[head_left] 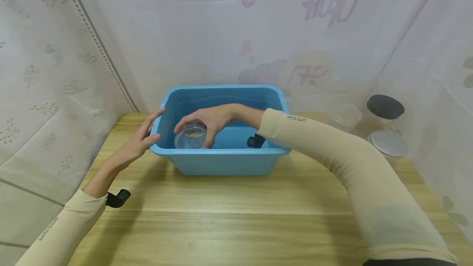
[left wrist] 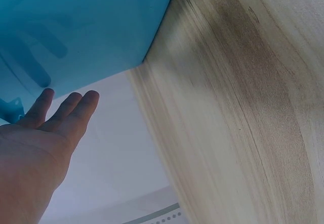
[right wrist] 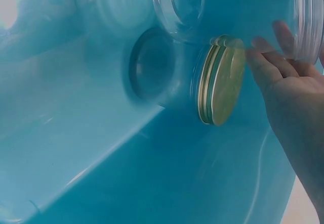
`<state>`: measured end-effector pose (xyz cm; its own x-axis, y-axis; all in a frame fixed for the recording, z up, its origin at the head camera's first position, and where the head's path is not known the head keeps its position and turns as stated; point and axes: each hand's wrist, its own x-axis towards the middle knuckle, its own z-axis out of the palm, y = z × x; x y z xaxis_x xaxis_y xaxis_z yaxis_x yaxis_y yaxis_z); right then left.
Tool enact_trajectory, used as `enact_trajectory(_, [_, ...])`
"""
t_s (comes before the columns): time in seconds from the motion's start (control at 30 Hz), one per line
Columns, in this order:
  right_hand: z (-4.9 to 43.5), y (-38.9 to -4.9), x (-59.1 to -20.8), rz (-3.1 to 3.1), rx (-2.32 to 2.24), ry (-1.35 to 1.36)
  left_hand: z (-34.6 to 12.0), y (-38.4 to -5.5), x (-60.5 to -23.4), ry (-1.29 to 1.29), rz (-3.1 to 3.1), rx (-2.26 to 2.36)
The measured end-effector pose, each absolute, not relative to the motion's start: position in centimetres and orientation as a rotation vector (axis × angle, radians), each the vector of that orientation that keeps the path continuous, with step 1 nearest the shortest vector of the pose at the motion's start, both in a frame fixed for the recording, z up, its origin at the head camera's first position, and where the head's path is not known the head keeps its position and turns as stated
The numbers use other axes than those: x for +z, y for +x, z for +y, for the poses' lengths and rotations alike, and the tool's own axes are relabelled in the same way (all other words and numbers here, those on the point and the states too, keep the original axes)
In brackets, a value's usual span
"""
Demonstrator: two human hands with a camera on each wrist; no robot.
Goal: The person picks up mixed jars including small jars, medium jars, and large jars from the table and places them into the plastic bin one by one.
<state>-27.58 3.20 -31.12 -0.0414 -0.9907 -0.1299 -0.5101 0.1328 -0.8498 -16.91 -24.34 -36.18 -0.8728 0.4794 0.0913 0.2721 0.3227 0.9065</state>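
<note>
Inside the blue plastic tub (head_left: 221,162), my right hand (head_left: 216,119) grips a clear plastic jar (head_left: 183,141) by its round top, thumb on one side and fingers on the other. The right wrist view has this jar (right wrist: 223,16) along the top, with the fingers of my right hand (right wrist: 293,82) at its ridged rim. Below it, a second clear jar with a gold-coloured lid (right wrist: 227,85) is in the tub. My left hand (head_left: 138,138) rests at the tub's left rim, its thumb and index finger touching it; three straight fingers (left wrist: 71,110) show beside the tub wall.
On the wooden table (head_left: 221,216), right of the tub, stand a jar with a black lid (head_left: 385,106), a jar with a silver lid (head_left: 388,143) and a clear container (head_left: 345,115). Printed pale curtains (head_left: 207,32) surround the table at the back and sides.
</note>
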Motion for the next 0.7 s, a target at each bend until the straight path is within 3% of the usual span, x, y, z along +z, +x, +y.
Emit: enact_trajectory(0.7, [3.61, -27.65, -30.30, 1.600, -0.915, -1.348, -24.32, -16.98, -36.27, 0.693, 2.370, 1.607])
